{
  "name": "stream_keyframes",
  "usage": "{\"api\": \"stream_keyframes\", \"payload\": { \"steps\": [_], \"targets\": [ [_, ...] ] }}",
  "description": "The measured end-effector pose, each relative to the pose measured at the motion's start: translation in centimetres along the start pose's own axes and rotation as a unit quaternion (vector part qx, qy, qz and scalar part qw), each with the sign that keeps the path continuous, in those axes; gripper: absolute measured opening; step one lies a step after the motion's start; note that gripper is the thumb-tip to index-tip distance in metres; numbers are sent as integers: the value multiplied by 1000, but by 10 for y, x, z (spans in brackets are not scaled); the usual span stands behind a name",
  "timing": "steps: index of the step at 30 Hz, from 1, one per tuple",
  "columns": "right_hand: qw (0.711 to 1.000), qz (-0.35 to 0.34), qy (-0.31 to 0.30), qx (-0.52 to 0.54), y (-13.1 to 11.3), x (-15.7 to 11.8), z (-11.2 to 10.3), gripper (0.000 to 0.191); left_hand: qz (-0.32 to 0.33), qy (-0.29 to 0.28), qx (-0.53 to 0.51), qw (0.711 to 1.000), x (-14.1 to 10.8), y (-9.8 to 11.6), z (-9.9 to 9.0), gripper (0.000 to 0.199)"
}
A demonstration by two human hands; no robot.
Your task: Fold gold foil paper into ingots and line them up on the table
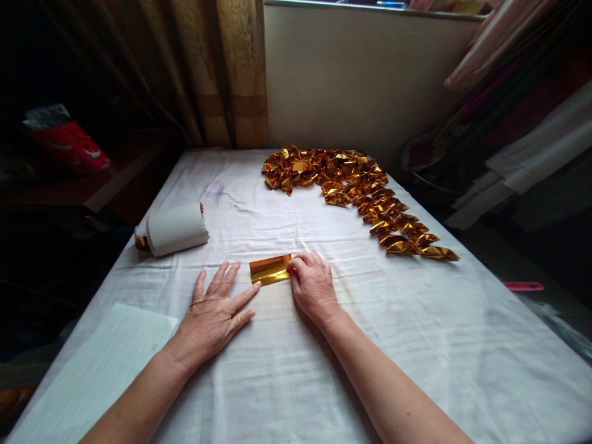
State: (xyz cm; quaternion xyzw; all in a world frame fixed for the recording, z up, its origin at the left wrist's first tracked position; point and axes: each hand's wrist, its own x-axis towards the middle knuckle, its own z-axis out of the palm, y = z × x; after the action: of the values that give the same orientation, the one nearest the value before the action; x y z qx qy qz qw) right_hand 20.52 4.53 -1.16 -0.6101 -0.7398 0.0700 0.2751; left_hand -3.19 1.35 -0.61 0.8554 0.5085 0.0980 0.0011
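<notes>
A small rectangle of shiny gold foil paper (269, 270) lies on the white cloth between my hands. My right hand (314, 283) pinches its right end, thumb and fingers closed on the edge. Spread flat on the cloth, my left hand (215, 311) has its index fingertip at the foil's lower left corner; the other fingers are stretched out. Behind the foil, folded gold foil pieces (346, 166) sit in a heap that trails in rows toward the right. To the left rests a white roll (176, 229) with gold foil showing at its ends.
A lined paper sheet (106, 364) lies at the left of the cloth-covered table (416, 345). Beyond the left edge, a red container (69, 145) stands on a dark wooden surface. A curtain (222, 74) hangs behind; garments (541, 148) hang at the right.
</notes>
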Motion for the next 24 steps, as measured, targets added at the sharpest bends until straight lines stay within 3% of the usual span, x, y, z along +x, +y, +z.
{"api": "stream_keyframes", "payload": {
  "steps": [3,8,12,16,20,24],
  "targets": [
    [1000,1,-1,0,0,0,0,14,6,16,9,1000,2,3,-5,39],
    [1000,-2,-3,3,-1,0,-1,14,31,93,15,995,19,28,-12,26],
    [1000,-8,-1,14,1,-1,1,14,73,89,-30,993,28,42,-6,29],
    [999,-19,20,37,4,-2,0,18,71,91,-47,992,27,41,2,30],
    [992,-106,60,15,0,-3,-5,24,66,110,-52,990,25,39,8,31],
    [984,-176,41,-8,-7,-6,-7,29,60,117,-54,990,25,38,10,31]
  ]
}}
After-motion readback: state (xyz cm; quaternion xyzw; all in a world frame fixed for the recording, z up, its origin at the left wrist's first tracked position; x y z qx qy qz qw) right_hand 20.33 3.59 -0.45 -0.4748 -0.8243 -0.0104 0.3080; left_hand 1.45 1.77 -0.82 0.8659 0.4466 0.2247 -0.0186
